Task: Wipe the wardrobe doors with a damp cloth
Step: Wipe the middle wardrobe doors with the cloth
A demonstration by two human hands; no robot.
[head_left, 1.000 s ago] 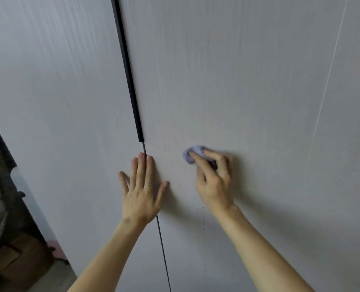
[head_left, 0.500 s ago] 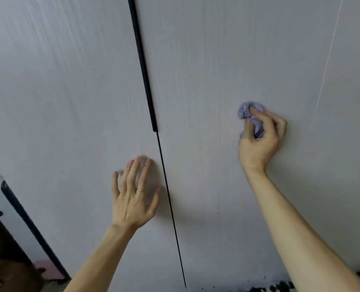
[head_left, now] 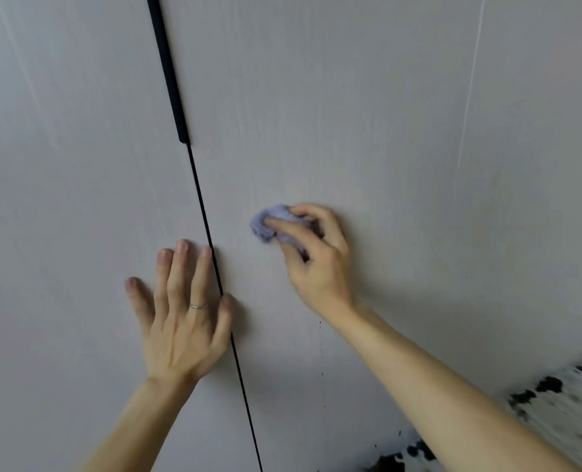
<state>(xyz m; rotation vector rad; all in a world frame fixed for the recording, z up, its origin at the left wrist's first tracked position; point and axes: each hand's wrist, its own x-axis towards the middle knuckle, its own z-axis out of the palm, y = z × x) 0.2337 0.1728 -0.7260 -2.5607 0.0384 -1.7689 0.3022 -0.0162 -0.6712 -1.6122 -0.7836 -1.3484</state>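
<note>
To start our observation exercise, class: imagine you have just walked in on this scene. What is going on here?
A person is wiping a pale grey wardrobe. The right grip holds a bunched lilac cloth against the right-hand door, a little to the right of the dark seam between the doors. The left grip lies flat with fingers spread, over that seam, holding nothing. A black handle strip runs up the seam above both.
</note>
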